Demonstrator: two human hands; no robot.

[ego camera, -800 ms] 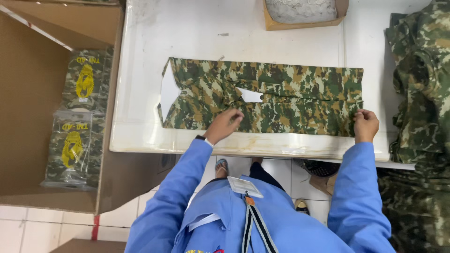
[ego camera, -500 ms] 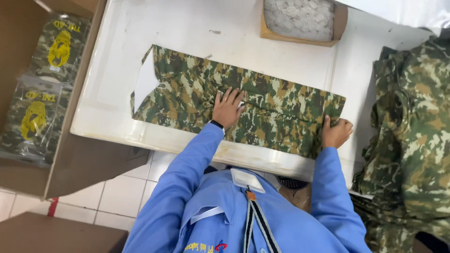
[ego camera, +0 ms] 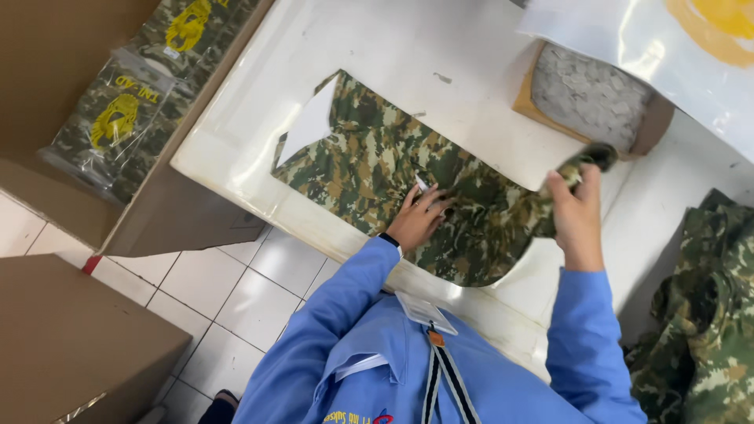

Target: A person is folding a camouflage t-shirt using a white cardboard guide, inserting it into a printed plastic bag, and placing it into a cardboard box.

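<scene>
The camouflage garment (ego camera: 377,169), a folded length of soft green-and-tan patterned cloth, lay across the white table (ego camera: 377,55), with one end lifted off the surface in the right hand (ego camera: 577,216). That hand was closed around the cloth's end, fingers curled over a bunched, rumpled fold, seemingly to carry it back over the rest. The left hand (ego camera: 418,220) lay flat and spread on the middle of the cloth, holding nothing, apparently pinning it so it would not slide. Away from the pressing palm, at the garment's far end, a stiff white card (ego camera: 308,126) showed inside the fold, likely keeping its shape. Just beyond the raised hand sat a shallow cardboard tray (ego camera: 585,98) of pale, pebbly contents. Past the card end, a brown carton (ego camera: 47,71) held bagged camouflage packs (ego camera: 110,129) in glossy clear plastic. More loose camouflage clothing (ego camera: 707,314) was heaped beside the right sleeve.
</scene>
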